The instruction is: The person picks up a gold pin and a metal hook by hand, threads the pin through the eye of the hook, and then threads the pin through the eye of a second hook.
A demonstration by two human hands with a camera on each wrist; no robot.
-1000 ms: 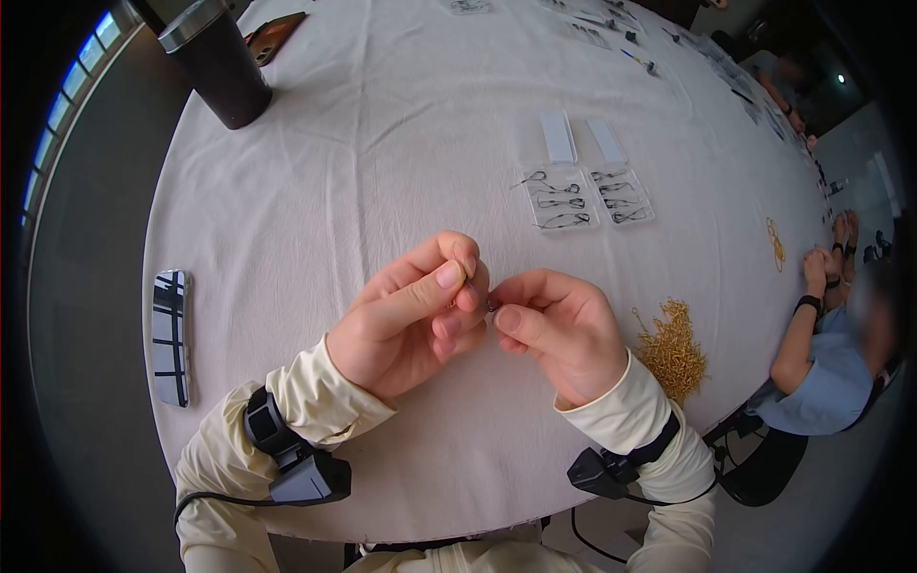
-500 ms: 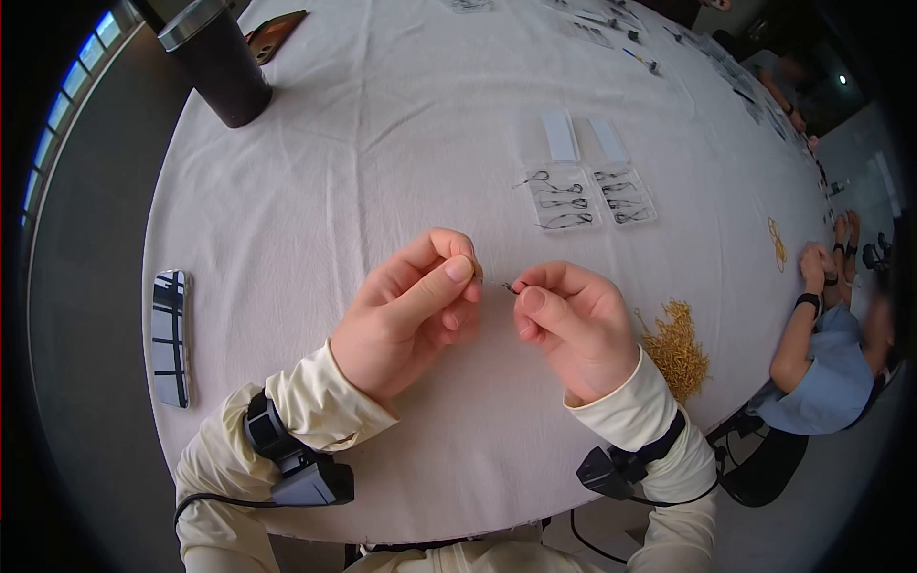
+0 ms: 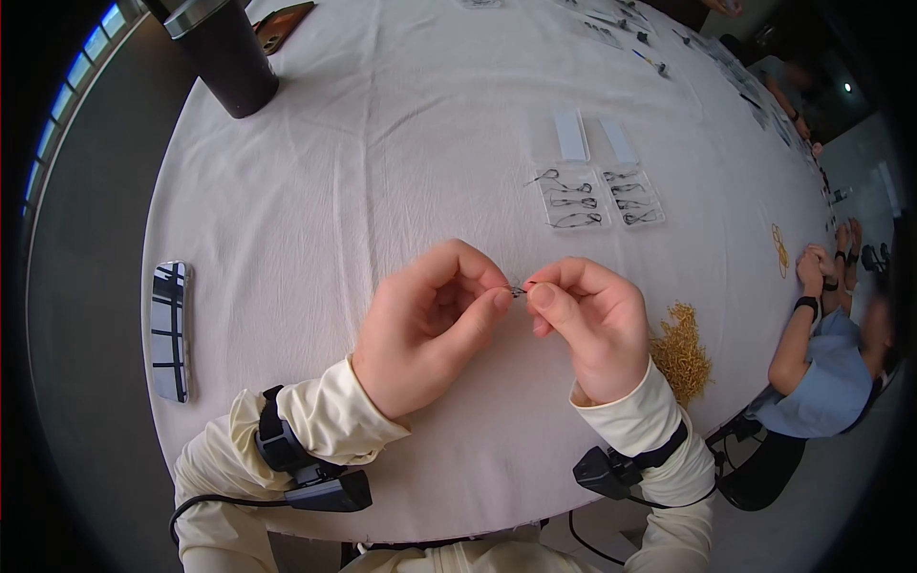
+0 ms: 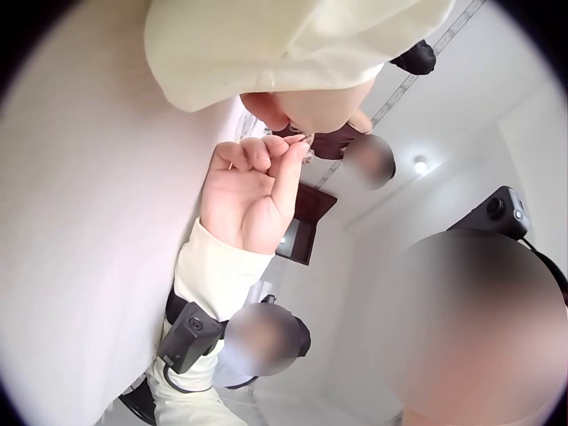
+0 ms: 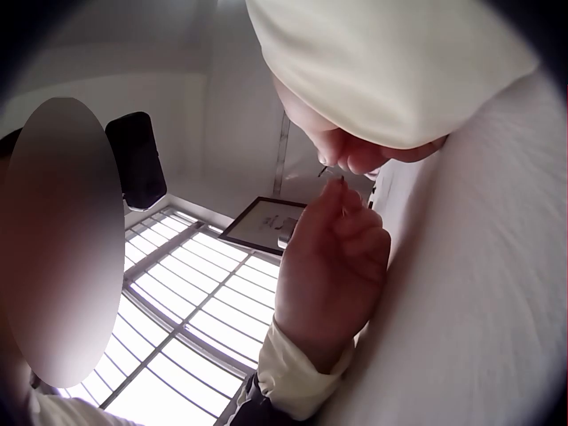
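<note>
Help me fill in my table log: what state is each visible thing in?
Left hand, thumb and finger pinched
Right hand, likewise
Small dark piece, pinched between both hands; one part or two unclear
Left box, open, dark loops inside
Right box, open, dark loops inside
Gold bits, in a loose heap
Phone, lying flat; lit or not, unclear
Cup, upright
Tablecloth, creased

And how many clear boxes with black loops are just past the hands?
2: the left box and, close beside it, the right box. None look hidden there.
</note>
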